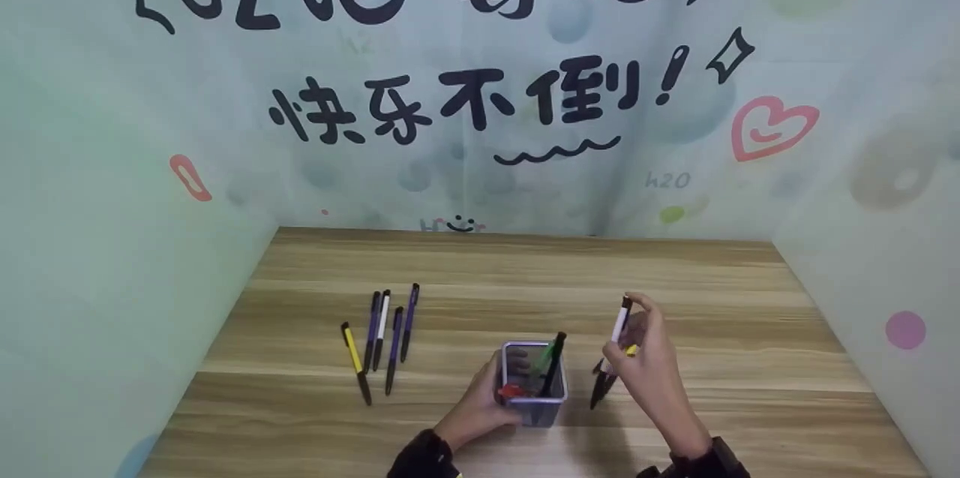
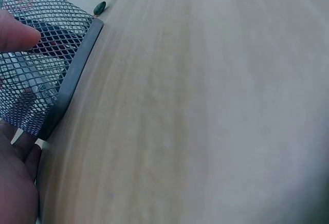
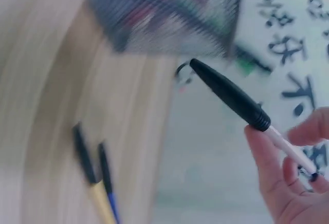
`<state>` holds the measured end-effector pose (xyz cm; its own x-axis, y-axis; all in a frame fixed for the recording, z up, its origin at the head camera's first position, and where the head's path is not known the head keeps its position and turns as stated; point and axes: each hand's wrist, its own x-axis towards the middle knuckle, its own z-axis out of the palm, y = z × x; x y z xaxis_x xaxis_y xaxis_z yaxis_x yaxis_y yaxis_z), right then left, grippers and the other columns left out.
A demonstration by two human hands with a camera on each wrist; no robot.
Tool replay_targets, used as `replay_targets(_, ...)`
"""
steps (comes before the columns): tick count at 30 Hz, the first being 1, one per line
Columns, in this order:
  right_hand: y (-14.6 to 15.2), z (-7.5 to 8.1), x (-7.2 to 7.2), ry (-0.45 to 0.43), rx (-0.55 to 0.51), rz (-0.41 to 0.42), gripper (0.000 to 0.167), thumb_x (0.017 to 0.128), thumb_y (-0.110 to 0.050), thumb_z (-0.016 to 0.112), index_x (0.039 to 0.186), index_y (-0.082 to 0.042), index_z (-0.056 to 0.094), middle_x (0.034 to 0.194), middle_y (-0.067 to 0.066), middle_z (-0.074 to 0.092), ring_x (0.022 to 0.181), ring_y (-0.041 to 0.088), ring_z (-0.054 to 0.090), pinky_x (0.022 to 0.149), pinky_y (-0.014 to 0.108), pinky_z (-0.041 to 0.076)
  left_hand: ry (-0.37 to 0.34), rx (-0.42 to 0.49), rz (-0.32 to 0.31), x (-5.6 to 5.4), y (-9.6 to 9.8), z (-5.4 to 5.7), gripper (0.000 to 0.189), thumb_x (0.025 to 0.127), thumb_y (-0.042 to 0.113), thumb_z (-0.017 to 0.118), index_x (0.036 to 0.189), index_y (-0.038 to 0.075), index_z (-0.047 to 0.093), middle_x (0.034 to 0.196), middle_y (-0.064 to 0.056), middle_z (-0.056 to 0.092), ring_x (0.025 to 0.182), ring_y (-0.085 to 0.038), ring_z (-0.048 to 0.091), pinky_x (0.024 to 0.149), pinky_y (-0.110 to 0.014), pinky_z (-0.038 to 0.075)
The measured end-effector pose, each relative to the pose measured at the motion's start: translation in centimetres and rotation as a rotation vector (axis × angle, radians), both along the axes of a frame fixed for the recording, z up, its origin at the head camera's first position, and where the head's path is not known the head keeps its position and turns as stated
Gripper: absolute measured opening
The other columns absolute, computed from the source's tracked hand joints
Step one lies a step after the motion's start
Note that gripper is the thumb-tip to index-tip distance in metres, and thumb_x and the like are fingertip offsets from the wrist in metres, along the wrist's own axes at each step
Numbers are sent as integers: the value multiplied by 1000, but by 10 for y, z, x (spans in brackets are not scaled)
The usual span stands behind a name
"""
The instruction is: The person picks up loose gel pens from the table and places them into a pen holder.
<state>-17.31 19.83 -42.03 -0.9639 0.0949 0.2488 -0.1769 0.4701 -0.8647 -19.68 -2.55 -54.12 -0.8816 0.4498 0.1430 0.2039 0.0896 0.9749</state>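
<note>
My left hand (image 1: 476, 403) grips a square metal mesh pen holder (image 1: 541, 415) standing on the table, with fingers on its far side and the thumb at the front. In the left wrist view, the mesh wall (image 2: 38, 75) shows between thumb and fingers. Inside the holder are a black pen (image 1: 556, 362), something green (image 1: 541, 359) and something red (image 1: 512, 391). To its right, my right hand (image 1: 654, 358) pinches a white pen with a black grip (image 3: 231, 95), raised above the table. Beneath it lie a yellow pen (image 3: 97, 193) and a blue pen (image 3: 109, 183), partly hidden from the head view.
Left of the holder, a yellow pen (image 1: 355, 359), a white pen (image 1: 381, 329) and several purple pens (image 1: 409, 324) lie on the wooden table (image 1: 300, 433). Printed cloth walls (image 1: 465, 193) close off the back and both sides.
</note>
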Motion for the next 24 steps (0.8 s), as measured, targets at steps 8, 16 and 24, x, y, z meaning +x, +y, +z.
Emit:
replay_targets(8, -37, 11, 9, 234, -124, 137, 50, 86, 6, 57, 128, 1, 32, 92, 15, 55, 74, 11, 62, 59, 27, 56, 19, -7, 6, 0, -1, 0, 87, 60, 9, 81, 135, 18, 37, 130, -5, 50, 123, -25, 44, 108, -47, 30)
replay_targets(16, -56, -5, -5, 424, 209, 112, 39, 85, -2, 63, 118, -5, 44, 88, 0, 61, 79, 9, 58, 70, 26, 52, 13, -19, 24, 1, -1, -2, 89, 58, 1, 74, 137, 20, 37, 127, -4, 52, 119, -24, 46, 107, -47, 31)
replay_targets(24, -57, -22, -20, 352, 352, 94, 39, 83, -6, 65, 118, -12, 48, 86, -2, 55, 86, 11, 52, 74, 30, 50, -13, 3, 15, 2, -1, 1, 88, 60, 2, 76, 137, 19, 37, 130, -6, 51, 122, -25, 45, 108, -46, 29)
